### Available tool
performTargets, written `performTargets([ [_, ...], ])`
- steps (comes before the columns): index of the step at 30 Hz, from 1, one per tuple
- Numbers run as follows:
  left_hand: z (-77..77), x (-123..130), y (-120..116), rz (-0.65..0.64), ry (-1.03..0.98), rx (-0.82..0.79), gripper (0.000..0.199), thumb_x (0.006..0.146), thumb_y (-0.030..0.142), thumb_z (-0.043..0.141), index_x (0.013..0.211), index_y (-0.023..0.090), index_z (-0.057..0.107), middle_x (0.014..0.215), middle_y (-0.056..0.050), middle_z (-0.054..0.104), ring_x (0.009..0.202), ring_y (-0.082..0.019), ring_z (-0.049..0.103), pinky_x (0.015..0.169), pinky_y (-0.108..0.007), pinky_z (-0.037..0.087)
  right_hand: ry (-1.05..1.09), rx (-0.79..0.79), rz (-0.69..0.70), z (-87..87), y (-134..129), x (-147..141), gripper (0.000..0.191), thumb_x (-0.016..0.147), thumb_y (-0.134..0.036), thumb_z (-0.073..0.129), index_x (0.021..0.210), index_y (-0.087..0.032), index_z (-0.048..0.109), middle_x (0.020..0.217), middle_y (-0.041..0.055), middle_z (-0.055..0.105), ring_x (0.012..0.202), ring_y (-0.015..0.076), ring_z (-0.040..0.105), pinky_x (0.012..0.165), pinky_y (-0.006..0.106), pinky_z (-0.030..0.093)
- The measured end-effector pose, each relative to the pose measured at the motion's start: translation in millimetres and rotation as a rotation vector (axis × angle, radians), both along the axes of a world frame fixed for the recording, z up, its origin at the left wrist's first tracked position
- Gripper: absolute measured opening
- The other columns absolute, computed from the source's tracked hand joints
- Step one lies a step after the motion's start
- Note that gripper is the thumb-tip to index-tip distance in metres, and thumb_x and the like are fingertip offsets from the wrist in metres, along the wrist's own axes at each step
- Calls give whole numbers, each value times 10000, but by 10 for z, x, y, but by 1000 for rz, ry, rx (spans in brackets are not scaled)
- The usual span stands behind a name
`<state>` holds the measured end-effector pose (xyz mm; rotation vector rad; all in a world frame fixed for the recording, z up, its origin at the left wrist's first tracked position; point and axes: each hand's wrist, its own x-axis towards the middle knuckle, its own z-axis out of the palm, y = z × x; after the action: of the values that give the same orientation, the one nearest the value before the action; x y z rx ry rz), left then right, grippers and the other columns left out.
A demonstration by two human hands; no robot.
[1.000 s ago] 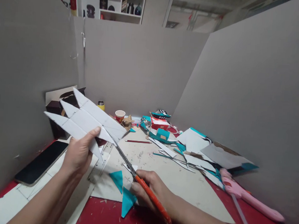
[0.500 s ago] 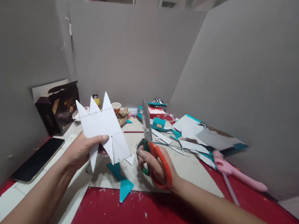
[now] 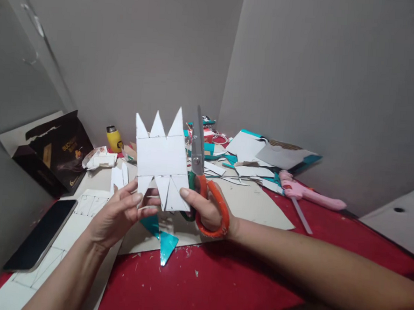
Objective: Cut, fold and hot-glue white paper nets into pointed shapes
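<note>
Three pointed tabs [image 3: 157, 126] stand at twelve o'clock on a white card cutout [image 3: 162, 157], held up near mid-view. The left hand [image 3: 124, 211] pinches it at seven o'clock, thumb in front and fingers behind. The right hand [image 3: 207, 212] pinches it at five o'clock by the thumb while grasping orange-and-green scissors [image 3: 197, 161] by the handles, blades upright, likely so the tool need not be put down. Gripping low leaves the drawn lines [image 3: 159, 137] mostly uncovered, presumably for viewing. Relative to the card, teal triangles [image 3: 168, 248] lie at six o'clock, a smartphone [image 3: 42, 234] at eight and a pink hot-glue gun [image 3: 303, 193] past three, leaving elbow room between.
</note>
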<state>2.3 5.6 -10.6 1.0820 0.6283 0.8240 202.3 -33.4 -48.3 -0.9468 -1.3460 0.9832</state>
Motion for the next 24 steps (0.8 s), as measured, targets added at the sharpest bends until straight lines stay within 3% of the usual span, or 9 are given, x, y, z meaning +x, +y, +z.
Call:
performTargets([
  [3,-82,92,-79,-99,76,-36,412,650,166,774,1047,185,668,923,-90,687,858,-227,677,782,-330,547,38,34,-67,-30,60,12,329,854,-463,547,712,-167,558,517,-20,485,442,106,441,424,243,357],
  [5,-128,172,-152,-99,98,-53,420,632,170,788,1036,172,672,861,-86,700,782,-198,680,739,-297,545,33,24,-53,-39,63,1,322,855,-459,547,718,-168,559,532,-13,504,457,112,458,433,243,369],
  [13,-214,323,-291,174,75,60,249,696,218,761,939,215,707,946,-27,707,663,-125,650,688,-261,539,88,9,68,-16,0,-64,325,835,-473,557,731,-165,564,551,-3,537,462,116,479,439,247,402],
  [18,-235,329,-347,140,112,166,274,760,226,714,1028,205,665,860,-23,704,675,-118,632,690,-242,518,119,17,50,8,1,-72,312,806,-447,587,707,-152,561,534,-9,533,436,104,467,408,228,375],
  [24,-254,367,-340,169,131,127,290,782,260,691,1053,172,638,808,-38,723,637,-125,653,637,-224,517,110,-24,110,9,-18,-122,286,813,-418,582,725,-147,563,537,-25,522,442,87,458,424,208,387],
])
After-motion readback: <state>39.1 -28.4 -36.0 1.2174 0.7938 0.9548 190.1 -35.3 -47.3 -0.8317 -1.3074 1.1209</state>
